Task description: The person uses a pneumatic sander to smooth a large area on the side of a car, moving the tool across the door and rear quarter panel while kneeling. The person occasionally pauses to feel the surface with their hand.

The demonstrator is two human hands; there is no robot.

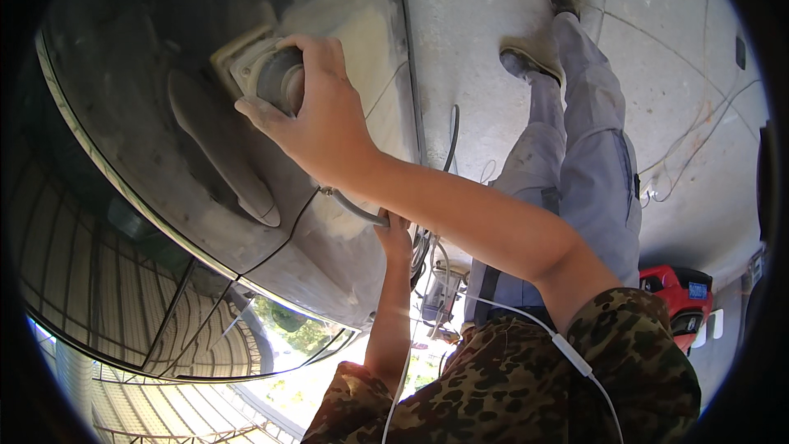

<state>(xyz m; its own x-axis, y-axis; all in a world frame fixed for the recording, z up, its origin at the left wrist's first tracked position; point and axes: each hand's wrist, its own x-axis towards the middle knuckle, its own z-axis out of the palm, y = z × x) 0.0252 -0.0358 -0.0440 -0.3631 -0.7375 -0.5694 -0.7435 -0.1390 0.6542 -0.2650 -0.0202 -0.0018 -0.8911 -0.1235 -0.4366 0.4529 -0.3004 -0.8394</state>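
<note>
My right hand (329, 107) is wrapped over the round dark grip of a sander (283, 80), thumb on one side and fingers on the other. The sander's pale pad lies against the car door panel (345, 49), which has dull, dusty, sanded patches of beige and grey. Next to the sander sits the dark door handle (218, 148). Lower down, my left hand (396, 232) is closed around a grey hose (357, 212), partly behind my right forearm. The hose runs up along the door; my right wrist hides its link to the tool.
Black cables and hoses (423, 255) hang beside my left arm. A white cord (526, 316) crosses my camouflage shirt. On the concrete floor (485, 16) lie thin wires (686, 156). A red-and-black machine (682, 300) stands at the right. The car window (123, 279) is at the left.
</note>
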